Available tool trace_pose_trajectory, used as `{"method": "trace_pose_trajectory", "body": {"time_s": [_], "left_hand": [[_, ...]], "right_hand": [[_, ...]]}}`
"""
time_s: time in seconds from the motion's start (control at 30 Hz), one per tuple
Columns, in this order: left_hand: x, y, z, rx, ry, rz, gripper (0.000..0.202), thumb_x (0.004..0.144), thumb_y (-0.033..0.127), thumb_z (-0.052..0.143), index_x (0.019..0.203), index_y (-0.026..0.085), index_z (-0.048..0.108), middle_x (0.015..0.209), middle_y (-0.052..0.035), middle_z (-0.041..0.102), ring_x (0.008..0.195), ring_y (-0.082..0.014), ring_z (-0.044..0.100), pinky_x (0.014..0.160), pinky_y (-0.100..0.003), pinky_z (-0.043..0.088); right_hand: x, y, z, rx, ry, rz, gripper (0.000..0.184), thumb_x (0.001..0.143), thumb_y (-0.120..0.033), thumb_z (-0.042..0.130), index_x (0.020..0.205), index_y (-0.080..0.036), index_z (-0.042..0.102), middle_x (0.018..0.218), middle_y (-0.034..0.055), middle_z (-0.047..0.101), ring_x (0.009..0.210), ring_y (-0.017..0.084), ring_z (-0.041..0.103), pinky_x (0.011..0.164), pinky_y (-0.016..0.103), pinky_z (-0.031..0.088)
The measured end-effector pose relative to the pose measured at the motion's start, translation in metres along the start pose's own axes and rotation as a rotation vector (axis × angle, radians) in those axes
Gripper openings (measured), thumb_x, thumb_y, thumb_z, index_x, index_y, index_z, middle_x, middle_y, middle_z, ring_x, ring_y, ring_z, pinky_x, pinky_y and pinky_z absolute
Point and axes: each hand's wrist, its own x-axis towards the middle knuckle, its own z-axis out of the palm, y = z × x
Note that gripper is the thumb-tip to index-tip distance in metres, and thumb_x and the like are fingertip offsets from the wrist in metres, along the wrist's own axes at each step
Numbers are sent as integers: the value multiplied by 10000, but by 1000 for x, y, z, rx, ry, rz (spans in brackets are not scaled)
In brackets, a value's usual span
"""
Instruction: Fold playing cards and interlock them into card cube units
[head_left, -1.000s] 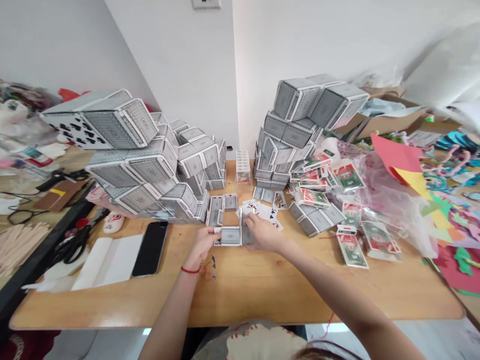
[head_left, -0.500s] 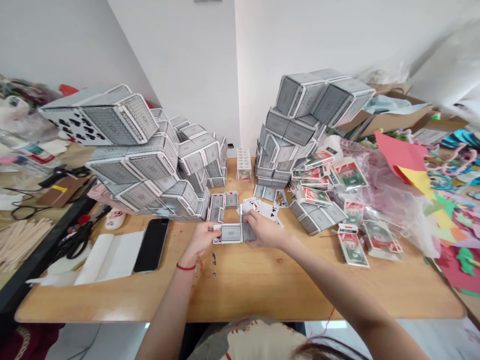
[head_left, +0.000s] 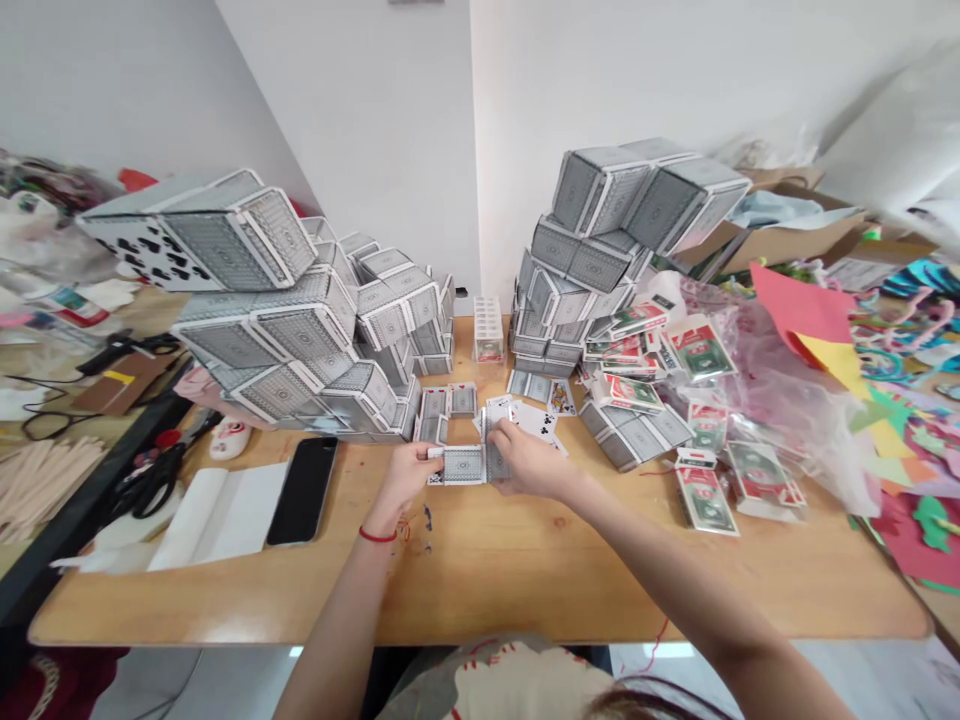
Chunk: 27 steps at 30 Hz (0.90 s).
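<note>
My left hand point(head_left: 406, 478) and my right hand point(head_left: 527, 460) both grip a small block made of grey-backed playing cards point(head_left: 463, 466), held just above the wooden table point(head_left: 525, 570). The left fingers pinch its left end, the right fingers wrap its right end. Loose face-up cards point(head_left: 536, 421) lie just behind my right hand. Two flat folded card pieces point(head_left: 442, 410) rest behind the block.
Tall stacks of grey card blocks stand at the left point(head_left: 285, 320) and right point(head_left: 600, 240) by the wall. Red-and-green card packs point(head_left: 697, 420) spread to the right. A black phone point(head_left: 303, 490), white paper point(head_left: 217, 515) and scissors point(head_left: 154, 480) lie at the left.
The view shifted slightly over the second. Both hands stay closed on the card block, lifted a little farther from me than a second ago.
</note>
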Motion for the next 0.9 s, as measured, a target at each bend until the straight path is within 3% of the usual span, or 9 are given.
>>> {"method": "trace_pose_trajectory", "body": {"time_s": [0.17,0.3,0.43,0.53,0.7,0.9], "left_hand": [[-1,0,0,-26,4,-5,205,511,254,683,656,111,660,592,-28,650,576,-150,578,542,-228,418],[-1,1,-2,-56,63,5,217,510,246,676,679,112,653,615,-34,654,583,-144,573,538,-219,413],[-3,1,2,-36,178,63,203,529,228,649,699,118,643,635,-19,641,578,-125,550,528,-202,401],[-6,1,8,3,197,128,193,558,236,634,719,131,642,661,-11,634,598,-121,541,544,-200,405],[-15,5,15,83,181,198,162,593,262,613,703,148,648,657,-13,634,608,-132,541,564,-209,414],[-24,13,19,110,199,219,145,599,259,597,685,157,652,642,-11,641,586,-134,547,547,-213,413]], "right_hand": [[-1,3,-1,96,30,-9,515,637,-306,639,1073,-113,443,1039,115,433,901,223,496,751,334,436],[-2,8,6,301,165,-15,485,673,-250,610,1111,-152,427,1068,102,437,1002,206,461,845,335,406],[1,5,25,477,382,240,609,683,-249,588,1225,-176,319,1180,132,409,1076,220,437,857,355,412],[5,-2,36,549,425,433,623,709,-288,553,1257,-174,280,1169,142,466,1017,222,505,820,367,434],[8,-12,34,521,459,541,549,708,-327,539,1206,-171,371,991,109,602,872,225,583,738,344,453],[7,-18,28,378,449,572,524,716,-325,508,1194,-151,383,882,117,624,755,234,604,628,312,448]]}}
